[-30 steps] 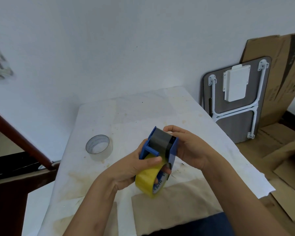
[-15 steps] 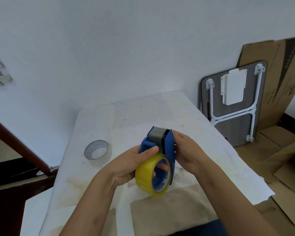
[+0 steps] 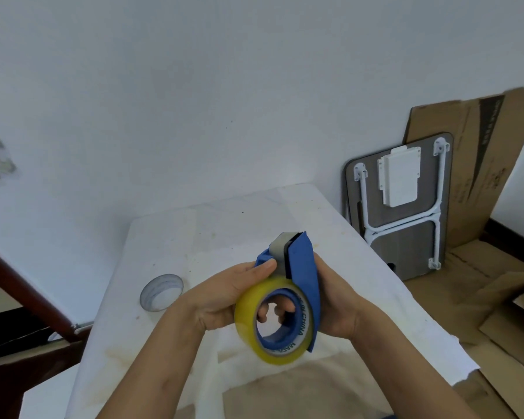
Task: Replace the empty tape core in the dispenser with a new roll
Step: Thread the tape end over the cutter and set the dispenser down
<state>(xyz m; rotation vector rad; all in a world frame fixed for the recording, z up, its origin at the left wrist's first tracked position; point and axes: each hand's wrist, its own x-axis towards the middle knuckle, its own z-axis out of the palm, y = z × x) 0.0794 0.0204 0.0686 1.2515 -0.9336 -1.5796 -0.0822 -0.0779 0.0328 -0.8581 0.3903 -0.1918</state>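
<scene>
Dispenser (image 3: 301,267): blue, held above the bench (image 3: 212,234) by both hands.
New roll (image 3: 250,320): yellow, seated on the dispenser's hub.
Left hand (image 3: 224,294): grip closed around the dispenser's left side.
Right hand (image 3: 335,303): grip closed on its right side.
Empty core (image 3: 161,293): lies on the bench, far left.

On the desk (image 3: 224,234), the empty core (image 3: 161,293) lies at nine o'clock of the hand-held dispenser (image 3: 301,273), well apart.

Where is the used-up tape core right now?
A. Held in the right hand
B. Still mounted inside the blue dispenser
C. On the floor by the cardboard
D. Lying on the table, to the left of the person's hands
D. The empty tape core lies on the white table, left of and apart from both hands, while the blue dispenser carries the yellow tape roll.
</scene>
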